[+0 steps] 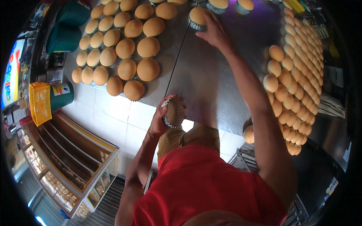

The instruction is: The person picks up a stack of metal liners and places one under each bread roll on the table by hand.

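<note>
My left hand (pixel 160 115) is closed around fluted metal tins (pixel 174 112), with a pale brown inside facing up, below the steel table's near edge. At the top middle my right hand (pixel 213 32) curves its fingers around the right side of a round golden cake (pixel 198 16) in a fluted tin, thumb low at its front. Two similar tinned cakes (pixel 218 3) sit just beyond it. Rows of golden cakes (pixel 134 90) in tins cover the table's left part.
The steel table (pixel 192 75) has a seam down it. Densely packed rounded buns (pixel 286 75) line its right side. Green bins (pixel 62 37), a yellow crate (pixel 39 103) and a glass display case (pixel 71 158) stand at left, on or beside white floor tiles (pixel 113 109).
</note>
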Motion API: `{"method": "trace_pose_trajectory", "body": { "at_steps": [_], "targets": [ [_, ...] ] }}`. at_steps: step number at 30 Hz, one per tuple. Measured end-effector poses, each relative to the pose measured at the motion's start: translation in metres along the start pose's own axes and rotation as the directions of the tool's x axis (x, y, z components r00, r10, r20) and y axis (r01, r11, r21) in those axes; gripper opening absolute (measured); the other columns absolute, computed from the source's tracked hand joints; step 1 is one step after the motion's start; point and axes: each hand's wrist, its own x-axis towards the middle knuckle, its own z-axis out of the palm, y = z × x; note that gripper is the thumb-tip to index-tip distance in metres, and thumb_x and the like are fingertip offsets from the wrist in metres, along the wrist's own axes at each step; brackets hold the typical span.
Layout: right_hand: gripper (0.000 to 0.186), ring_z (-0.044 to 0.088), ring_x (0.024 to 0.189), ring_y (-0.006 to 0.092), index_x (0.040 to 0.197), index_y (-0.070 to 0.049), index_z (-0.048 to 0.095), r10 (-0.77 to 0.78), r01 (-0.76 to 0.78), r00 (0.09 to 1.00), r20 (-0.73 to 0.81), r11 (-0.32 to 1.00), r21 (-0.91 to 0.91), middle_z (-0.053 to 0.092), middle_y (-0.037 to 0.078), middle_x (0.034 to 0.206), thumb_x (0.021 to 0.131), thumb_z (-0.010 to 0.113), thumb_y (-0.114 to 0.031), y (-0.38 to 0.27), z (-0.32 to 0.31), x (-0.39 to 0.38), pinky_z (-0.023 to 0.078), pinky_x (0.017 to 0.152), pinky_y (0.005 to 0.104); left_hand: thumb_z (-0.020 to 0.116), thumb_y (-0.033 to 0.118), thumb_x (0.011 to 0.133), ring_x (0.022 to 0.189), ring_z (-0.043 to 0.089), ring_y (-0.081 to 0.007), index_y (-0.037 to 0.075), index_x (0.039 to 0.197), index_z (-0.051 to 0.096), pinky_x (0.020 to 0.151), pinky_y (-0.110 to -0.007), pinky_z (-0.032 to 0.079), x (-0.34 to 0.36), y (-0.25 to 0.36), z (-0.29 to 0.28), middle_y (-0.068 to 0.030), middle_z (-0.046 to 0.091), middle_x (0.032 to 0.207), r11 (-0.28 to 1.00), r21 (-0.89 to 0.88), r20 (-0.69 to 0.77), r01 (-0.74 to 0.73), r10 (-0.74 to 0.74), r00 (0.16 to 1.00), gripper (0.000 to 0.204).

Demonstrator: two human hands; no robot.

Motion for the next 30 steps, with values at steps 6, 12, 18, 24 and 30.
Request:
{"method": "trace_pose_trajectory", "body": {
  "at_steps": [6,12,18,24,30],
  "targets": [
    [0.089,0.044,0.137,0.0354,0.147,-0.021,0.043,0.201,-0.059,0.928,0.313,0.909,-0.412,0.042,0.016,0.149,0.070,0.085,-0.033,0.027,0.035,0.046,0.043,0.108,0.0556,0.067,0.050,0.090,0.119,0.057,-0.0314,0.014,0.143,0.041,0.089,-0.054,0.056,0.039,-0.023,0.004,-0.0126,0.051,0.134,0.984,-0.032,-0.152,-0.173,0.166,0.974,0.069],
    [0.084,0.059,0.119,0.0277,0.138,-0.011,0.052,0.261,-0.491,0.819,0.511,0.781,0.387,0.061,0.014,0.125,0.068,0.091,-0.035,0.003,-0.027,-0.052,0.048,0.102,0.0374,0.057,0.049,0.098,0.122,0.056,-0.0275,0.016,0.143,0.042,0.092,-0.055,0.055,0.151,-0.021,0.021,-0.0082,0.054,0.132,0.982,-0.106,-0.199,-0.159,0.136,0.971,0.058],
    [0.088,0.060,0.118,0.0330,0.142,-0.005,0.049,0.183,-0.313,0.926,0.329,0.859,0.405,0.058,0.021,0.130,0.073,0.089,-0.042,-0.004,-0.079,-0.103,0.050,0.101,0.0405,0.070,0.027,0.090,0.119,0.058,-0.0237,0.008,0.144,0.042,0.100,-0.040,0.052,0.229,-0.027,0.075,-0.0118,0.055,0.130,0.986,0.115,0.016,-0.117,0.116,0.993,0.064],
    [0.083,0.058,0.121,0.0267,0.143,-0.007,0.048,0.454,-0.562,0.824,0.337,0.589,0.581,0.057,0.016,0.131,0.075,0.089,-0.032,0.033,-0.126,-0.114,0.052,0.100,0.0374,0.072,0.026,0.087,0.117,0.058,-0.0237,0.005,0.143,0.040,0.099,-0.037,0.051,0.278,-0.036,0.118,-0.0132,0.056,0.125,0.965,0.251,0.091,-0.079,0.058,0.994,0.067],
    [0.078,0.059,0.120,0.0251,0.136,-0.007,0.051,0.629,-0.634,0.749,0.209,0.588,0.502,0.060,0.013,0.127,0.071,0.089,-0.027,0.106,-0.154,-0.112,0.053,0.098,0.0373,0.075,0.028,0.088,0.108,0.063,-0.0229,0.004,0.142,0.037,0.084,-0.037,0.061,0.335,-0.058,0.154,-0.0130,0.054,0.121,0.965,0.226,0.092,-0.131,0.113,0.989,0.070]
  ]
}}
